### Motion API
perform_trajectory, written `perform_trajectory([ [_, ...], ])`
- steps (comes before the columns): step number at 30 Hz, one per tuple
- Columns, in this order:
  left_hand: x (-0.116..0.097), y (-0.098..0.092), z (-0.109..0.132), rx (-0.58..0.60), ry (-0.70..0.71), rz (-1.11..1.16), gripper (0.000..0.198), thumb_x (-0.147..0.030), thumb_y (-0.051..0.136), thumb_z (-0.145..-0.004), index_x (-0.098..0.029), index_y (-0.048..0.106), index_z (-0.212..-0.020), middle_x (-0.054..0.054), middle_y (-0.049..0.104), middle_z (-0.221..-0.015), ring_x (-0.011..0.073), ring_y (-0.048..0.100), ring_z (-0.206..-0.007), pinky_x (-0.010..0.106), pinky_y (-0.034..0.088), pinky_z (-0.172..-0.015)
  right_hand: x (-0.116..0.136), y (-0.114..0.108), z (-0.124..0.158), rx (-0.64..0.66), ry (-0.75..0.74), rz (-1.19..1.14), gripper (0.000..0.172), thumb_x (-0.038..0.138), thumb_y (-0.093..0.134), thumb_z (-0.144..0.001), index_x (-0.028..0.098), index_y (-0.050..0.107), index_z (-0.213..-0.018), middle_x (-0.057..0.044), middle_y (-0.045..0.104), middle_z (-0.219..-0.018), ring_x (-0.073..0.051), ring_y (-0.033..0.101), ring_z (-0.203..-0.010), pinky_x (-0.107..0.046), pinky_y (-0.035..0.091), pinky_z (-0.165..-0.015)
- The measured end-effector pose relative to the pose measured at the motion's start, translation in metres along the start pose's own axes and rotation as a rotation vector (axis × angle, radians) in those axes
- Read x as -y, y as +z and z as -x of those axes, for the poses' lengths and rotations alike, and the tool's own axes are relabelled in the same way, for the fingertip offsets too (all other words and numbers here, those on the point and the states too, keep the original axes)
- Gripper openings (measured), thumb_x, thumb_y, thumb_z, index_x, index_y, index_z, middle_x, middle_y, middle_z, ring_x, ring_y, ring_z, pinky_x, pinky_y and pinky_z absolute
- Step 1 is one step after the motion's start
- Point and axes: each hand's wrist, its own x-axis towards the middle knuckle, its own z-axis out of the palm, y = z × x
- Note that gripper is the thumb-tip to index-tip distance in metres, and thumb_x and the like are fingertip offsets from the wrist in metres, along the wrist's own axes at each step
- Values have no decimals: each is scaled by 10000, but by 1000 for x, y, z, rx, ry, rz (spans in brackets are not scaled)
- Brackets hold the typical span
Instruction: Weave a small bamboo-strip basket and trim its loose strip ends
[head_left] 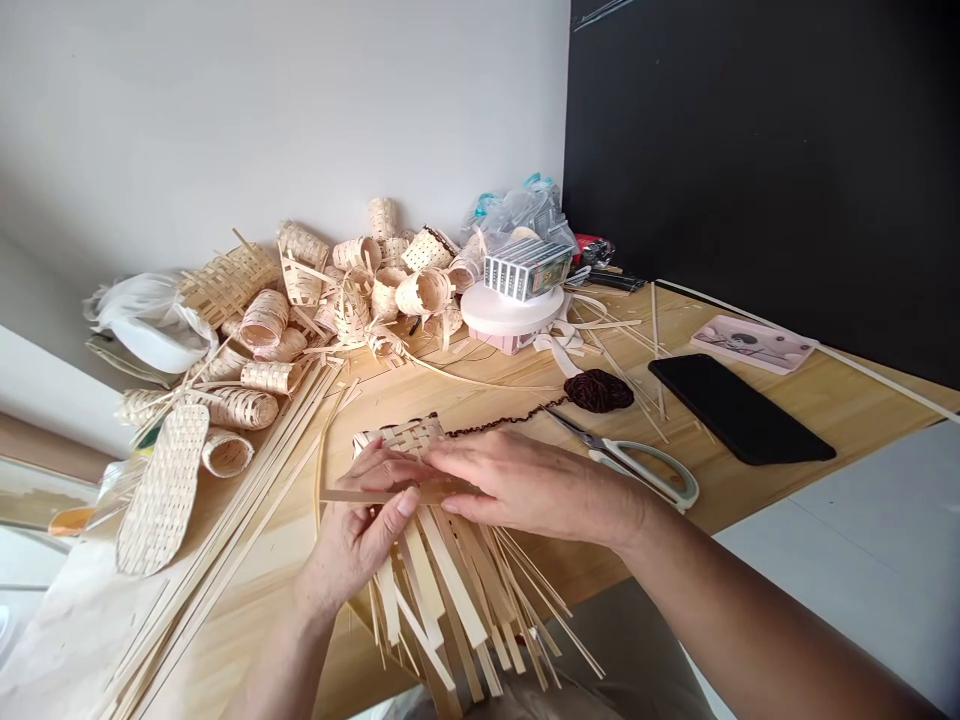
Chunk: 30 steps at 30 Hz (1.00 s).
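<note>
Strip [352, 495], one: left hand [358, 535] pinches, right hand [529, 487] presses it onto one mat [409, 435].

Single head camera, looking forward-down, close over table [787, 420] edge.

Woven piece [409, 435] mostly hidden under left hand [360, 540] and right hand [540, 490] (right fingers [457, 465] overlap it, grip unreadable). Its loose strips [450, 600] and the long strip bundle [225, 560] run off the bottom edge. Print on the box [527, 268] is too small to read.

Bare tabletop [457, 405] ahead, scissors [637, 462] just beside right hand [540, 485], loose strips [247, 520] left, baskets [352, 290] behind.
</note>
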Motion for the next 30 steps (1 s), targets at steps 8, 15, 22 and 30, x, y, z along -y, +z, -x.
perform_trajectory([
  [8,2,-2,2,22,-51,104,241,-351,489,-872,-194,640,-976,52,682,-965,209,612,-939,440,207,-1087,2,7,4,-6,-7,33,174,141,528,-845,139,602,-1003,-103,656,-1008,-243,624,-901,-330,463,-751],
  [15,12,-10,3,-6,-30,221,208,-321,563,-831,-171,632,-957,110,527,-1114,238,513,-1080,328,463,-846,1,6,3,-103,-11,-66,217,196,480,-894,200,599,-1075,-61,648,-1100,-214,597,-1002,-323,444,-840],
  [22,14,-12,6,-4,117,207,235,-324,487,-877,-179,631,-993,91,557,-1021,223,494,-1037,366,391,-914,10,2,0,-162,-31,-221,343,91,552,-793,183,548,-1124,-60,611,-1150,-177,566,-1030,-300,430,-888],
  [30,17,-10,7,-93,15,315,234,-376,499,-861,-154,560,-821,65,532,-875,207,518,-922,339,422,-813,37,-15,8,-31,-106,-143,244,43,600,-719,204,533,-890,-4,569,-1033,-145,536,-968,-267,406,-854],
])
